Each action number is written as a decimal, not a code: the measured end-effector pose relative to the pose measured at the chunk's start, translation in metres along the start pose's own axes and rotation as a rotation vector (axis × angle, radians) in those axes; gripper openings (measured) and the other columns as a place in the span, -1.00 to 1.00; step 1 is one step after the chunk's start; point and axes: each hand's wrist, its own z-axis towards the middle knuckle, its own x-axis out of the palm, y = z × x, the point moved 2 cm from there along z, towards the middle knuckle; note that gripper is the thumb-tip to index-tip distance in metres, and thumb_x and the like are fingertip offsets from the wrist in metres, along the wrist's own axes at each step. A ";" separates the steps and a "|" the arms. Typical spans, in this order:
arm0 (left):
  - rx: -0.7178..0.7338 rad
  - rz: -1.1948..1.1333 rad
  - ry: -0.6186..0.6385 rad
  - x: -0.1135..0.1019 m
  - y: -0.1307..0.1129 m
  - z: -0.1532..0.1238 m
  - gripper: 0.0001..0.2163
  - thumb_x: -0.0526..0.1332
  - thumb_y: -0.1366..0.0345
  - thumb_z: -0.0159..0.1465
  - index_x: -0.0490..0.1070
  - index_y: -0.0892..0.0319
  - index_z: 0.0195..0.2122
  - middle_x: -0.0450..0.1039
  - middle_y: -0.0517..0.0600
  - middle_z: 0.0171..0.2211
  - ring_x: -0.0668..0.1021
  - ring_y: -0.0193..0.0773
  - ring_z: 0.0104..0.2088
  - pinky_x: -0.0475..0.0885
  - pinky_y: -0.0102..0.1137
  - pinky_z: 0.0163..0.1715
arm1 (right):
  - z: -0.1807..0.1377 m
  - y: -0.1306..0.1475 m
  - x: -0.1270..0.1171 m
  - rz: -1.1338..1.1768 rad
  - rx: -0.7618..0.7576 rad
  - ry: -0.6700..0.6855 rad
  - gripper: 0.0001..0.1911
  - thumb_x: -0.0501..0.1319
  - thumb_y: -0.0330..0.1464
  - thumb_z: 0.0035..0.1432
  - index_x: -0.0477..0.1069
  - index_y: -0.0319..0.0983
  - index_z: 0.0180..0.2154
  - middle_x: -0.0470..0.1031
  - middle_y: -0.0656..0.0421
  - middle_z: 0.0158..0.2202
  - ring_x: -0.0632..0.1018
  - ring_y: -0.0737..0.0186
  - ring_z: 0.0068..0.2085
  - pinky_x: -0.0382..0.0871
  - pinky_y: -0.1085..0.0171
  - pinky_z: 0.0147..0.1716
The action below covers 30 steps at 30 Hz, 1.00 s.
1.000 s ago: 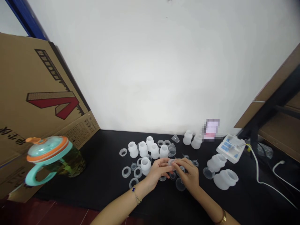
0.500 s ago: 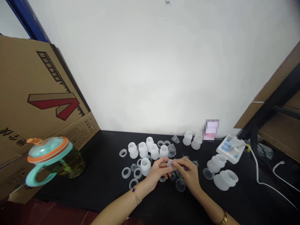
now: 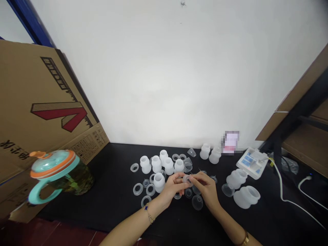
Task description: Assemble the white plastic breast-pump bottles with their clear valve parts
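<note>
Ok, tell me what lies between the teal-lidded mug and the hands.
Head view: bare black mat, then clear rings and white cups near the left hand.

You face a plain white wall (image 3: 164, 75), brightly lit. Below it runs your black counter (image 3: 112, 201). A blue beam (image 3: 28, 20) slants at upper left; a dark-framed wooden shelf (image 3: 302, 116) stands right.

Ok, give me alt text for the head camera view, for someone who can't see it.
Both hands, left hand and right hand, pinch one small clear plastic piece between them above a black table strewn with white plastic cups and rings. A teal lidded mug stands at left by a cardboard box.
</note>
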 end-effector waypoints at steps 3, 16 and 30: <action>0.005 0.002 0.004 0.000 0.000 0.000 -0.61 0.53 0.23 0.02 0.50 0.25 -0.18 0.53 -0.09 -0.48 0.35 -0.49 -0.67 0.24 -0.54 -0.63 | 0.000 -0.002 0.000 0.020 0.024 0.001 -0.80 0.40 -0.17 0.13 0.67 -0.14 -0.42 0.54 0.15 -0.46 0.52 0.17 -0.41 0.38 0.25 -0.41; 0.011 -0.001 0.017 0.001 -0.002 0.000 -0.64 0.51 0.23 0.05 0.52 0.25 -0.18 0.53 -0.08 -0.45 0.37 -0.50 -0.67 0.23 -0.56 -0.65 | 0.000 -0.007 0.000 0.072 0.071 -0.010 -0.79 0.43 -0.16 0.09 0.65 -0.15 -0.45 0.50 0.18 -0.48 0.49 0.19 -0.42 0.33 0.27 -0.42; -0.030 0.024 -0.004 0.006 -0.011 -0.005 -0.60 0.51 0.16 0.04 0.54 0.27 -0.16 0.53 -0.06 -0.49 0.47 -0.40 -0.63 0.30 -0.51 -0.62 | -0.001 -0.003 0.000 0.003 0.038 -0.018 -0.76 0.39 -0.14 0.14 0.62 -0.16 -0.44 0.55 0.16 -0.46 0.54 0.16 -0.41 0.40 0.26 -0.40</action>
